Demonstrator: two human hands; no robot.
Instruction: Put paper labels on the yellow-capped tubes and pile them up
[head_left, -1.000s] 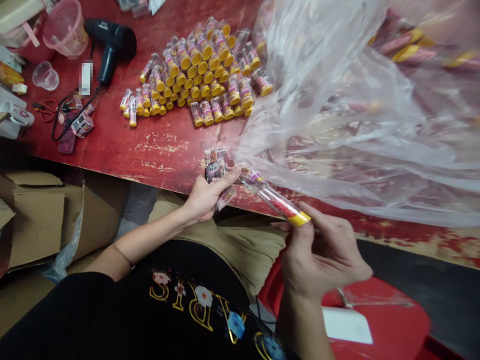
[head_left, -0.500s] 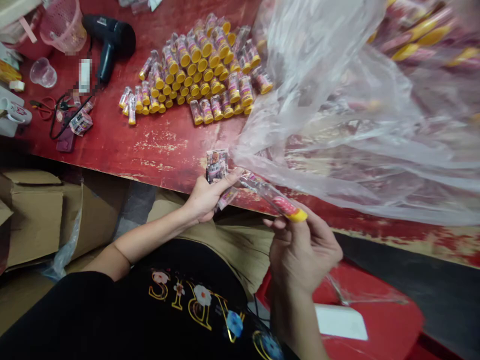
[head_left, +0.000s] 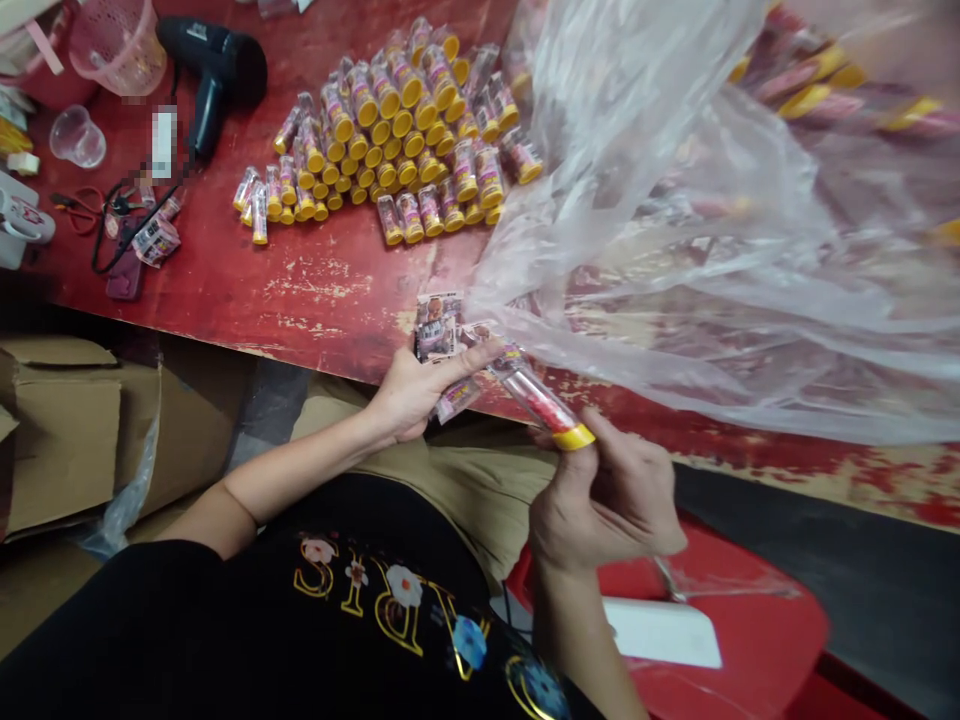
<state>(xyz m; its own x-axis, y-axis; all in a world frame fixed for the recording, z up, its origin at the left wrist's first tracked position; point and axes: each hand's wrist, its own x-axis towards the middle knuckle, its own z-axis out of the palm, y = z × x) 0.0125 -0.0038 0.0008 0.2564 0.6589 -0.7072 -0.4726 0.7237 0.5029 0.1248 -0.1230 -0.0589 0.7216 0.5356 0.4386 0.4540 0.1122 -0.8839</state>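
My right hand (head_left: 607,495) pinches a clear tube (head_left: 536,395) by its yellow-capped end; something pink and red lies inside the tube near the cap. The tube's far end meets the fingertips of my left hand (head_left: 420,390), close to the table's front edge. Several printed plastic sleeves (head_left: 439,327) are gripped in my left hand, fanned out above and below the fingers. Whether the tube's far end is inside a sleeve, I cannot tell.
Many yellow-capped tubes (head_left: 390,130) are piled on the red table (head_left: 315,300). A large clear plastic bag (head_left: 660,250) with more tubes covers the right. A heat gun (head_left: 217,75), a pink basket (head_left: 120,50) and scissors (head_left: 79,207) lie at left. Cardboard boxes (head_left: 67,440) stand below.
My right hand has moved slightly left, and the tube has turned so its clear side shows more. My left hand keeps hold of the sleeves, its thumb a little further right.
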